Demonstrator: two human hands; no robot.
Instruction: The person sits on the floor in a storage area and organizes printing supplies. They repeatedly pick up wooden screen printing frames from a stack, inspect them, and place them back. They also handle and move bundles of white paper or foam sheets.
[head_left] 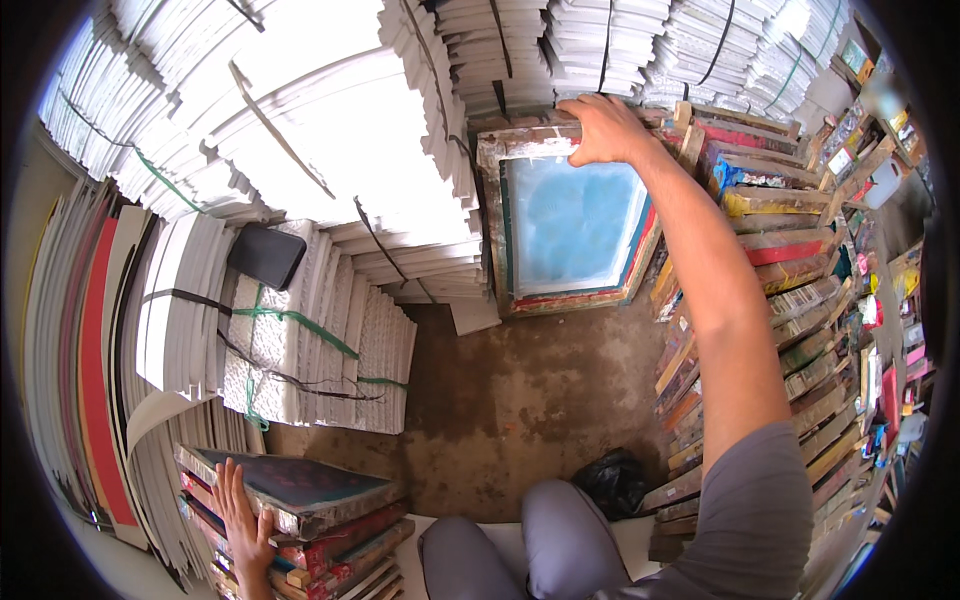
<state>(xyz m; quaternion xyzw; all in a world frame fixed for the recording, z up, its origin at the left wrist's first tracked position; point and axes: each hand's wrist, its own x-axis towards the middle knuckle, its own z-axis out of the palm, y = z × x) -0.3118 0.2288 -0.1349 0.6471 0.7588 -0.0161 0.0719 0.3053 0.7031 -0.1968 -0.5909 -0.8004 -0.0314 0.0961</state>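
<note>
The bare brown floor (pixel 520 390) carries tied bundles of white sheets (pixel 300 350), a blue-meshed screen frame (pixel 570 230) standing on edge, stacked wooden frames (pixel 740 330) and a black bag (pixel 612 482).

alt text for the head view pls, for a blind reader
The person's right hand grips the top edge of a wooden screen frame with blue mesh, leaning against bundled white paper stacks. Their left hand rests on a pile of similar frames at lower left; more frames line the right.
</note>
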